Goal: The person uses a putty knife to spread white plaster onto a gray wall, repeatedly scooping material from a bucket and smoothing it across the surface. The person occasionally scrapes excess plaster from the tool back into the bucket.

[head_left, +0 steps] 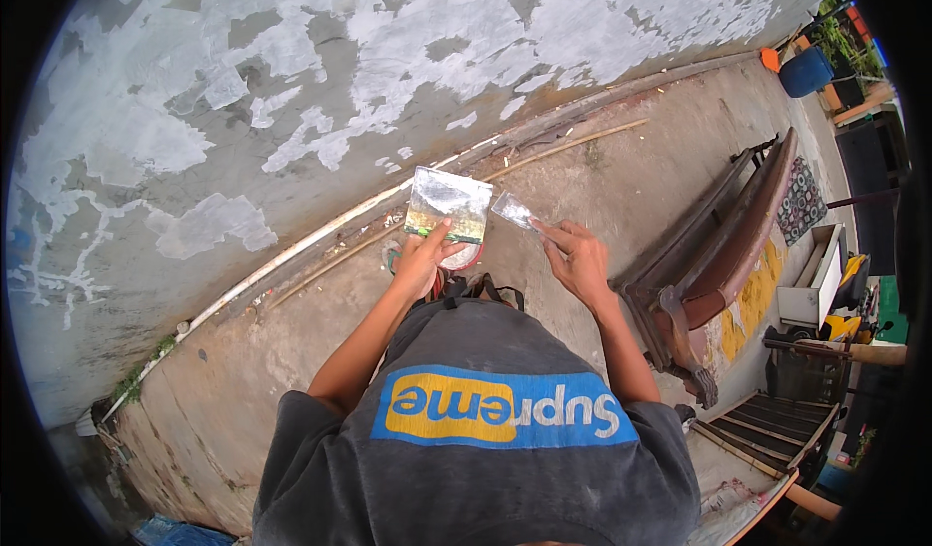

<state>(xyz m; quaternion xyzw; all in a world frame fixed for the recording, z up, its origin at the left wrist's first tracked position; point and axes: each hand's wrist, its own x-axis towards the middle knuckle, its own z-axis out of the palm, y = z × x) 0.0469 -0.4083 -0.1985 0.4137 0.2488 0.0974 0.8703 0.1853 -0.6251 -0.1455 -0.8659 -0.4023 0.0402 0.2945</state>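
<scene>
My left hand (425, 255) grips a square, flat plate (449, 195) with white and grey paste smeared over it and yellow and green along its lower edge. Closed around a putty knife, my right hand (575, 258) holds the whitish blade (515, 211) just right of the plate, a small gap between them. A round red-rimmed thing (463, 258) shows partly behind the plate, low near my legs; I cannot make out the rest of it.
A patchy white-and-grey wall (243, 80), with a white pipe (291, 250) and a pole (563, 148) along its foot. To the right: a worn maroon bench (738, 255), a patterned cushion (798, 201), a white box (815, 279), a blue barrel (806, 72) and a slatted frame (762, 430).
</scene>
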